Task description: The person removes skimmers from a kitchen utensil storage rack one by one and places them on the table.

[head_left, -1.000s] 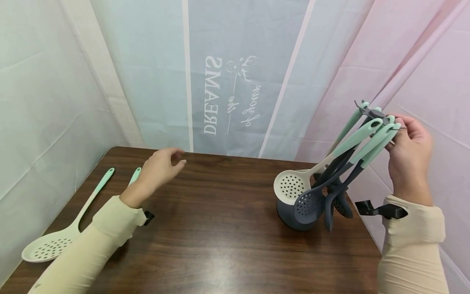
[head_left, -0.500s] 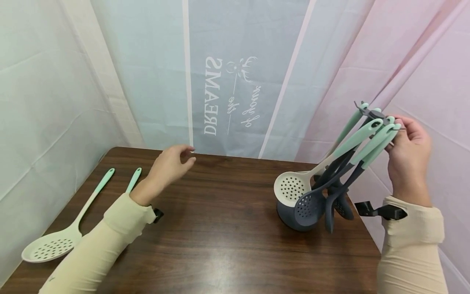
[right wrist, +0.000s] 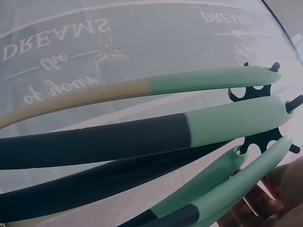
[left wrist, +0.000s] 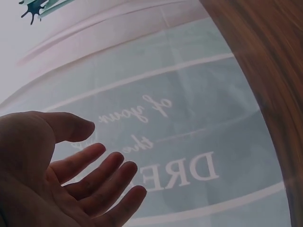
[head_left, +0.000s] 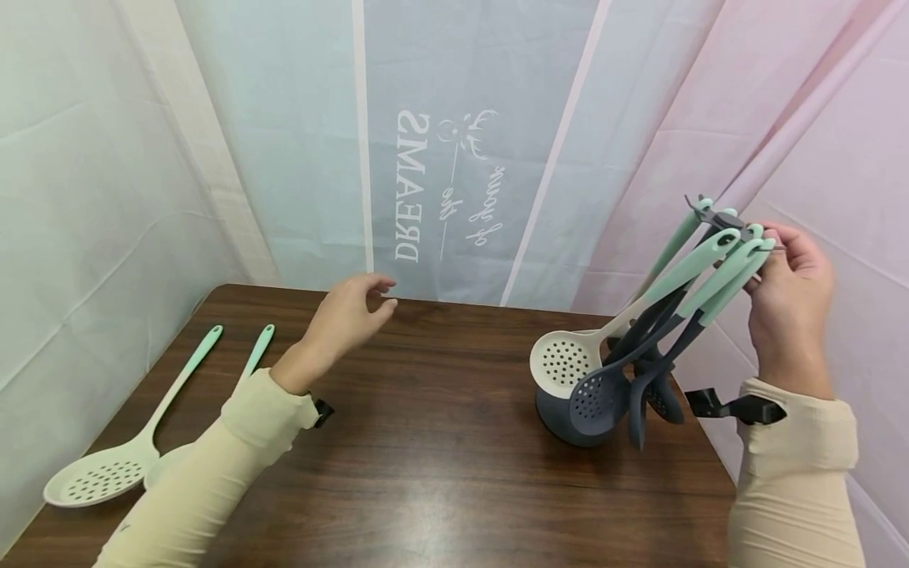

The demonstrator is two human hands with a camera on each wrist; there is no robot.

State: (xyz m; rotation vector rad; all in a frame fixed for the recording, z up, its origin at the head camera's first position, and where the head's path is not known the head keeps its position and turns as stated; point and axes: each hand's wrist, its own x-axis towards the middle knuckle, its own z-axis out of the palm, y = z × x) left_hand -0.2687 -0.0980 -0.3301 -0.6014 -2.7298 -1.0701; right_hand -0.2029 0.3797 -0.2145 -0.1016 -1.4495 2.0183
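1. Currently the right hand (head_left: pixel 790 304) grips the top of the utensil rack (head_left: pixel 717 219), fingers curled round the dark hook ring where the handle tips hang; in the right wrist view only fingertips (right wrist: pixel 265 208) show, behind the mint handle ends.
2. Rack sits at the table's (head_left: pixel 426 442) right side, its round dark base (head_left: pixel 561 418) on the wood, its top tilted toward the right hand.
3. Hanging utensils' long axes run diagonally: mint handle tips up-right at the hook ring, heads down-left near the base.
4. Cream skimmer (head_left: pixel 564 361) hangs frontmost, perforated bowl facing the camera; dark slotted spoon (head_left: pixel 595 402) just beside and below it, more dark utensils behind.
5. Left hand (head_left: pixel 348 312) is relaxed and holds nothing, fingers loosely bent, raised over the table's far middle, well apart from the rack. Left wrist view confirms: palm (left wrist: pixel 33 165) bare, fingers spread loosely.
6. Two loose utensils lie at the table's left edge: a cream slotted spatula (head_left: pixel 106 473) with its mint handle pointing away toward the backdrop, head near the front; a second mint-handled utensil (head_left: pixel 257 349) roughly parallel, head mostly hidden by the left sleeve (head_left: pixel 213 473).
7. Backdrop: printed curtain (head_left: pixel 440 189), lettering mirrored.
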